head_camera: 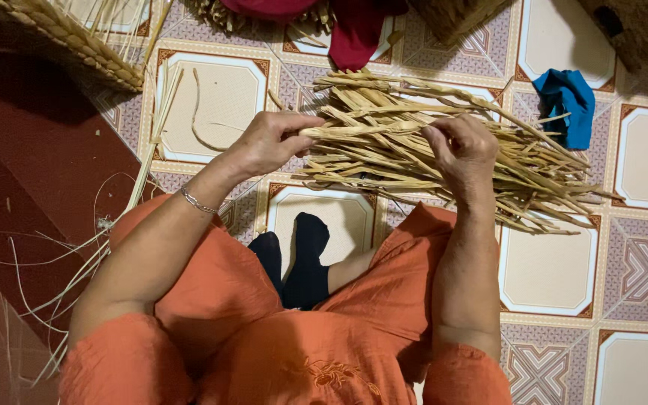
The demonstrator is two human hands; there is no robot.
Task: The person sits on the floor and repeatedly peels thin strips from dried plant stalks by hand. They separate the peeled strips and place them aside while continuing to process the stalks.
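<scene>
- Lap in orange cloth [264,330], near; dark-socked feet [298,259] on patterned tile floor [549,270].
- Left hand [268,142] pinches one flat straw strip [354,130] by its end.
- Right hand [463,150] grips the loose straw bundle [444,150] on the floor ahead; nothing woven from it yet.
- Woven basket rim [69,41], far left; blue cloth [568,105], far right.

We note a loose bundle of dry tan straw strips [414,150], lying flat and splayed rightward across the patterned tile floor [549,270].

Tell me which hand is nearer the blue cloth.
Right. The right hand rests on the dried straw bundle, left of the blue cloth; the left hand is farther left.
</scene>
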